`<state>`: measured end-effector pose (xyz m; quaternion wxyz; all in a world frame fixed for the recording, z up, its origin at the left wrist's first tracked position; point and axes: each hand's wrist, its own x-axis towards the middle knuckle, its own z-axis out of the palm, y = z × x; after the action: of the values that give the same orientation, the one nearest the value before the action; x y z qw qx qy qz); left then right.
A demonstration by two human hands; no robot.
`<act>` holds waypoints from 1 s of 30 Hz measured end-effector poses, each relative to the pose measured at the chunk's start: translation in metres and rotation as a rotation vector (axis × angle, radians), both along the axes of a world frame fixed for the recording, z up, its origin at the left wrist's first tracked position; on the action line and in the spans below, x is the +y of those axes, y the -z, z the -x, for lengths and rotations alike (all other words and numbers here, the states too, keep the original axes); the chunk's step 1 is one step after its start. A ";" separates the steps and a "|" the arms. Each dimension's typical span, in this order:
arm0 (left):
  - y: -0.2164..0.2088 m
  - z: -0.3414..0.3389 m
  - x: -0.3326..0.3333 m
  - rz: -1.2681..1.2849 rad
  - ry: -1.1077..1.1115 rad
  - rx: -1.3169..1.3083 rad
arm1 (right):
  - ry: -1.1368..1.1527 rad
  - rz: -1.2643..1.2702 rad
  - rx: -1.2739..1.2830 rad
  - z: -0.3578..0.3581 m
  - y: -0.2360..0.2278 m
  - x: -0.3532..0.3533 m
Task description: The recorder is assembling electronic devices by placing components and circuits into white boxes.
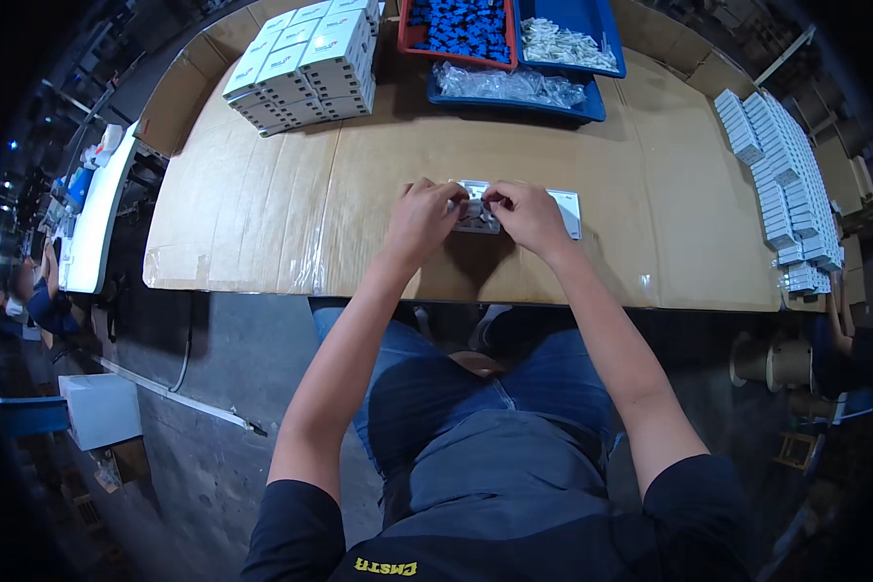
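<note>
Both hands meet over a small white open case (482, 229) on the cardboard-covered table (378, 262), near its front edge. My left hand (423, 217) is closed in a pinch at the case's left side. From the other side, my right hand (528, 214) pinches with thumb and forefinger inside the case's right part. Something small and pale shows between the fingertips, but what it is cannot be made out. A flat white piece (566, 214) lies just right of the case, partly behind my right wrist.
Stacked white boxes (306, 58) stand at the back left. At the back are a red bin (456, 60) of blue parts, a blue bin (597, 70) of white parts and a blue tray (514, 109) of clear plastic bags. Rows of small white boxes (786, 179) line the right edge.
</note>
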<state>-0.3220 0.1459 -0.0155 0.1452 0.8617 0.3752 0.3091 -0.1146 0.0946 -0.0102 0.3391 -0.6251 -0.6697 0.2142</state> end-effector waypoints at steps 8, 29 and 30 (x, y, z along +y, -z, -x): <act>0.011 0.010 0.003 0.057 0.038 0.044 | 0.051 0.017 -0.261 0.016 -0.014 -0.003; 0.020 0.017 -0.023 -0.022 0.131 0.101 | -0.214 0.110 -0.311 -0.009 -0.024 -0.006; 0.020 0.017 -0.023 -0.012 0.126 0.099 | -0.214 0.111 -0.309 -0.008 -0.025 -0.006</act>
<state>-0.3392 0.1232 -0.0356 0.1405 0.8987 0.3249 0.2587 -0.1063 0.0889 0.0150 0.1722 -0.5934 -0.7637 0.1871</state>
